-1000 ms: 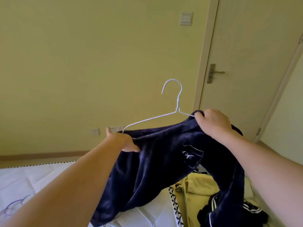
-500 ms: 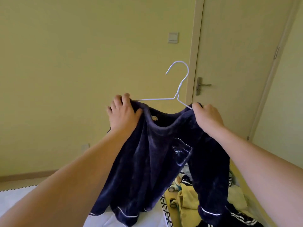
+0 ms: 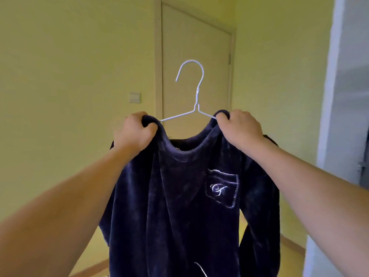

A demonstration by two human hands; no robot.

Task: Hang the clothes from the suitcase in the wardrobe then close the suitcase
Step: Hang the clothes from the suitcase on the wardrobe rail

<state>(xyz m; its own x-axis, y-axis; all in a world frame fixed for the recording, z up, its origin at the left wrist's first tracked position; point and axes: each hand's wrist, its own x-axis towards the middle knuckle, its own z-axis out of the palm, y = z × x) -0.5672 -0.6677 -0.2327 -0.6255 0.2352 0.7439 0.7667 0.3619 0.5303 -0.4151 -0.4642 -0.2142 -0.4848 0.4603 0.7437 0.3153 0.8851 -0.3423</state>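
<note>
Navy velour top [image 3: 179, 206] on a white wire hanger [image 3: 196, 100], held up in front of the closed door [image 3: 196, 62].

Left hand [image 3: 133, 134] and right hand [image 3: 241, 128] each grip a bunched shoulder of the top, one on either side of the hanger's neck, fingers curled tight round the cloth; whether they also clasp the wire beneath cannot be told. To finish the step well, I would settle both shoulders evenly over the hanger's arms, keep the hook upright, then free one hand to take the hanger at its neck before carrying it to the rail. The collar sags below the hanger, so an uneven pull could slip it off.
</note>
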